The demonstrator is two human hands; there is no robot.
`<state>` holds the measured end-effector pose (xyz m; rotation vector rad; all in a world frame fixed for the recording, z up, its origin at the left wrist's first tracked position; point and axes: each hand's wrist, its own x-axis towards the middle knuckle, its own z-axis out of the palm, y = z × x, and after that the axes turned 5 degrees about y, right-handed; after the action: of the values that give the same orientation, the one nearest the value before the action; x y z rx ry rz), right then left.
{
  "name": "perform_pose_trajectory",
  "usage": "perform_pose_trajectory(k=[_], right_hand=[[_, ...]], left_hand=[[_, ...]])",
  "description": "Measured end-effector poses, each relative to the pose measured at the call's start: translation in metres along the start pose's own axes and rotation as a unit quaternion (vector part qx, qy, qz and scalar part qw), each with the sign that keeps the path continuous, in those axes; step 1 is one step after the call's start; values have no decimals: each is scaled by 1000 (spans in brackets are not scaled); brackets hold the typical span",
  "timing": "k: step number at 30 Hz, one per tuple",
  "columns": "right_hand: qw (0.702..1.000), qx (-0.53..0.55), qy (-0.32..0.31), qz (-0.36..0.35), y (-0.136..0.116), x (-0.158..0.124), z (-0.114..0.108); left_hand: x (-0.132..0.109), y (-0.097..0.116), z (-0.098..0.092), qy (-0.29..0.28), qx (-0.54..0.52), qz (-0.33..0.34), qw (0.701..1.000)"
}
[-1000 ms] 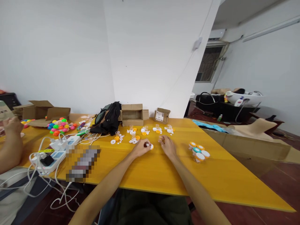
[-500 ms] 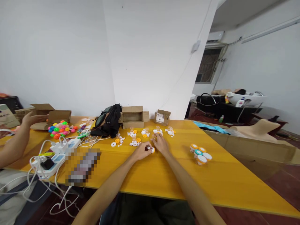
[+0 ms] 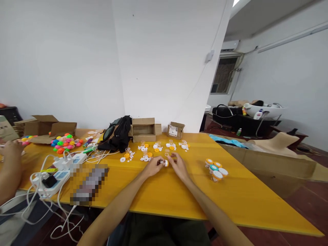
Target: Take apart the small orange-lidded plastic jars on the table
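My left hand (image 3: 153, 166) is closed on a small white and yellow cap (image 3: 166, 163), held just above the table in front of me. Pinched in the fingers of my right hand (image 3: 178, 166) is a small clear plastic cup (image 3: 167, 153), close beside the cap. Beyond both hands lie small groups of parts: white discs (image 3: 123, 159), yellow rings (image 3: 126, 155), clear cups and tiny white pieces (image 3: 131, 154). To the right stands a cluster of several capped containers (image 3: 216, 175) with white, orange and teal tops.
Open cardboard boxes (image 3: 144, 138) and a black backpack (image 3: 116, 135) stand along the wall. At left are colourful balls (image 3: 67, 142), a power strip (image 3: 57, 176) with tangled white cables, and a phone-like blurred object (image 3: 89, 184). Another person's arm (image 3: 10, 164) reaches in at far left.
My right hand has drawn back from the parts toward my left hand, bringing the clear cup nearer. My left hand stays on the cap. The other person's hand has lowered and moved left.
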<state>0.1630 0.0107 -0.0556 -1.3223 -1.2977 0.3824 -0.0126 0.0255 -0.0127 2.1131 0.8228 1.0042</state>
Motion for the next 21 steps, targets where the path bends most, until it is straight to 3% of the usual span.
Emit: perform_pose_trajectory(k=[3,6,21], right_hand=[[993,67,-92,-1,-8,-14,-4],[987,75,-139,-12,-17,-18,-5],[985,64,-160,-20,-28,-18,-10]], left_hand=[[0,-2,1,-3,3,19,1000],[-2,-3,2,-10,5,33,999],[0,-8,4,-33,9,23,999]])
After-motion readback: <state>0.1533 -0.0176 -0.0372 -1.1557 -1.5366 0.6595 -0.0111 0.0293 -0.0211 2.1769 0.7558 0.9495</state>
